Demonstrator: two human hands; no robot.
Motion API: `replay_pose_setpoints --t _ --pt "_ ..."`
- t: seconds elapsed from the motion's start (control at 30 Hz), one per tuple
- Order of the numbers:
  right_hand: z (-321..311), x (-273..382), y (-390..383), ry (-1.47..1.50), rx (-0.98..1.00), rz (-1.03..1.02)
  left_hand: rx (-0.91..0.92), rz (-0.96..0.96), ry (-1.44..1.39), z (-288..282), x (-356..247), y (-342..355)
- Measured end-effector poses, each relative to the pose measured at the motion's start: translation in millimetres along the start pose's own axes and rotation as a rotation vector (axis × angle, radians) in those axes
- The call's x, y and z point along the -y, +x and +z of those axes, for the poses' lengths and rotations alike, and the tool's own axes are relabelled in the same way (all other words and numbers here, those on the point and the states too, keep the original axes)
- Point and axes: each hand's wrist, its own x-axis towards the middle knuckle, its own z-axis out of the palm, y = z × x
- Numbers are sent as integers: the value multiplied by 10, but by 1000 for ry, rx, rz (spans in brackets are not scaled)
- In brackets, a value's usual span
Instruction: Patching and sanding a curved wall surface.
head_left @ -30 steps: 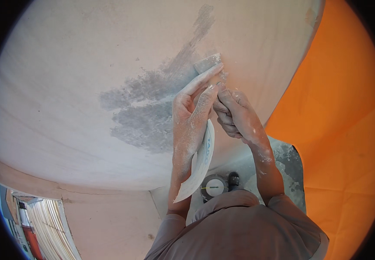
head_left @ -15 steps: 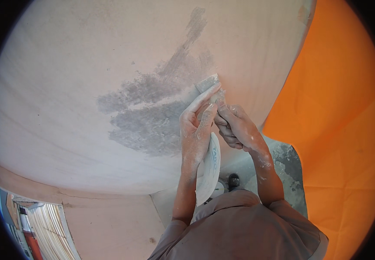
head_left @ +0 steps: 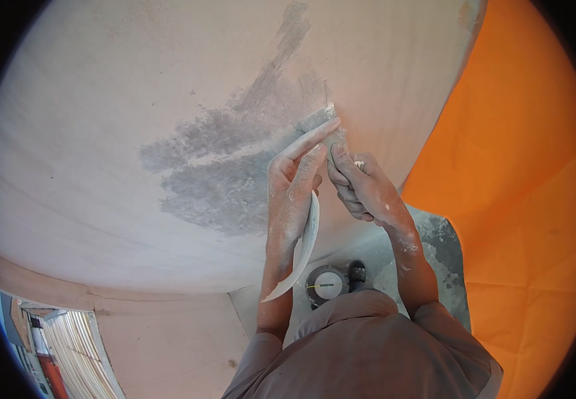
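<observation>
A putty knife (head_left: 314, 118) with a dusty metal blade is against the pale wall (head_left: 102, 86), at the edge of a rough grey patch (head_left: 215, 193). My right hand (head_left: 361, 186) is closed around its handle. My left hand (head_left: 291, 186) lies just left of it, its forefinger stretched along the blade and thumb beside it, with a curved white strip (head_left: 304, 243), like paper or sandpaper, held in the palm and hanging down along my wrist. Both hands and forearms are streaked with white dust.
An orange sheet (head_left: 520, 199) hangs along the right. Below me are a stained concrete floor (head_left: 441, 246), a round container with a white lid (head_left: 328, 284) and my dark shoe (head_left: 357, 271). At lower left a pink wall (head_left: 161, 339) borders an opening with corrugated sheeting (head_left: 72, 342).
Both hands and the knife moved down over the wall between the first two frames, then back up and slightly left by now. The white strip moved with my left hand.
</observation>
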Motion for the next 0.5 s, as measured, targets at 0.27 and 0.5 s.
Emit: replay_pose_setpoints --t 0.27,0.5 --pt "-21 -196 105 -49 -39 -52 -60 58 30 5 242 32" --pt "-30 -258 93 -13 -30 -41 -39 46 -67 38 95 -6"
